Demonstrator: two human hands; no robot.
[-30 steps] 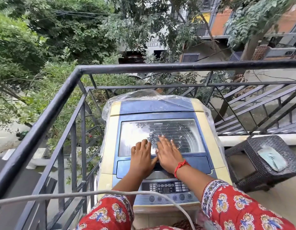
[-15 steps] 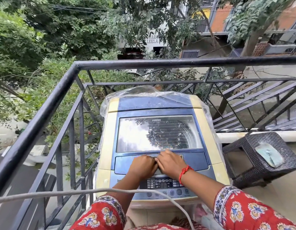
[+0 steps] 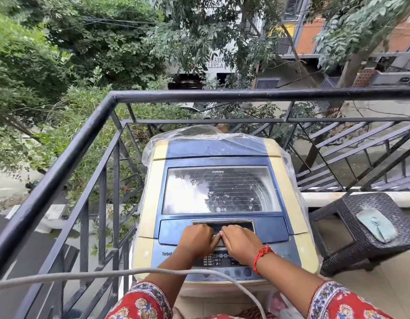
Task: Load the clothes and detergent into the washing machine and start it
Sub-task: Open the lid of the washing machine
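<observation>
A blue and cream top-loading washing machine (image 3: 222,153) stands on the balcony with its glass lid (image 3: 220,189) down. Clear plastic sheeting drapes its back and sides. My left hand (image 3: 196,240) and my right hand (image 3: 239,241) sit side by side at the lid's front handle recess (image 3: 233,224), fingers curled into it. The control panel (image 3: 224,261) with buttons lies just under my wrists. No clothes or detergent can be made out on top of the machine.
A black metal railing (image 3: 68,157) runs close along the left and behind the machine. A dark wicker stool (image 3: 360,247) with a pale green cloth (image 3: 376,224) stands to the right. A grey cable (image 3: 84,276) crosses in front of my arms.
Both hands slid back from the glass of the lid toward me and curled into the handle recess at its front edge.
</observation>
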